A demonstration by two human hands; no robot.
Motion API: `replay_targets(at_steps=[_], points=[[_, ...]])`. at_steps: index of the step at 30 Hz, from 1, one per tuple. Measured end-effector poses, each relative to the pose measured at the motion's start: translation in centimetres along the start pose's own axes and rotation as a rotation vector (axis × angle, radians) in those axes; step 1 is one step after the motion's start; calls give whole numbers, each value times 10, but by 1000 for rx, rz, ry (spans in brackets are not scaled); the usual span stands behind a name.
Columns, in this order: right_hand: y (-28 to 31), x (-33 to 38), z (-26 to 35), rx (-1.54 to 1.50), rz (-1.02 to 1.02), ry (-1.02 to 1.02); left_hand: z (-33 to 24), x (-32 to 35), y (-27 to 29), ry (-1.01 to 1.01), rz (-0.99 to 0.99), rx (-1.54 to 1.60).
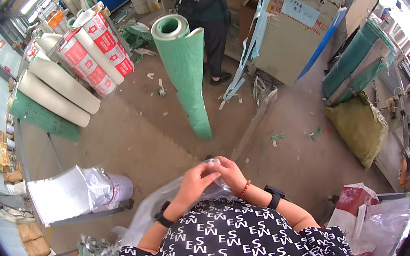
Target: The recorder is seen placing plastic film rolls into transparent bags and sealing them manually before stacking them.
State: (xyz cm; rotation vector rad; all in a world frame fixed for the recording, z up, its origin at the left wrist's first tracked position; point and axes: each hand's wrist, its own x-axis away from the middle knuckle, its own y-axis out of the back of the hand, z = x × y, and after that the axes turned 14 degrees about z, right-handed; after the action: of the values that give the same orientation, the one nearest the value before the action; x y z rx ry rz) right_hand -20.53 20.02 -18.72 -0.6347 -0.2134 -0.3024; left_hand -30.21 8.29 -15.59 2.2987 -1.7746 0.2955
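Observation:
In front of my body both hands meet at the edge of a clear plastic sheet (153, 202), perhaps a bag. The fingers of my left hand (193, 181) pinch it, with thumb and forefinger close together. My right hand (231, 173) closes on the same gathered edge, and the two hands' fingertips touch. The rest of the plastic trails down to the left, past my left forearm. Beyond my hands a roll of green ribbed sheet (182, 69) stands upright on the floor, its outer end partly unwound.
White rolls (64, 84) and red-printed wrapped rolls (85, 63) lean at the far left. A person (205, 20) stands by a control cabinet (300, 24). At right are dark green rolls (358, 60) and an olive sack (358, 127). White sheets (64, 194) lie left; green scraps (278, 138) litter the floor.

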Motion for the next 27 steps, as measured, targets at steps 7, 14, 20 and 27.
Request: replay_targets(at_steps=[7, 14, 20, 27], points=[[37, -39, 66, -605, -165, 61, -12, -63, 64, -117, -60, 1271], [44, -92, 118, -933, 102, 76, -29, -123, 160, -287, 271, 1663], [99, -85, 130, 178, 239, -342, -138, -154, 235, -367, -43, -17], [329, 102, 73, -334, -1006, -107, -217, -198, 262, -543, -90, -1394]])
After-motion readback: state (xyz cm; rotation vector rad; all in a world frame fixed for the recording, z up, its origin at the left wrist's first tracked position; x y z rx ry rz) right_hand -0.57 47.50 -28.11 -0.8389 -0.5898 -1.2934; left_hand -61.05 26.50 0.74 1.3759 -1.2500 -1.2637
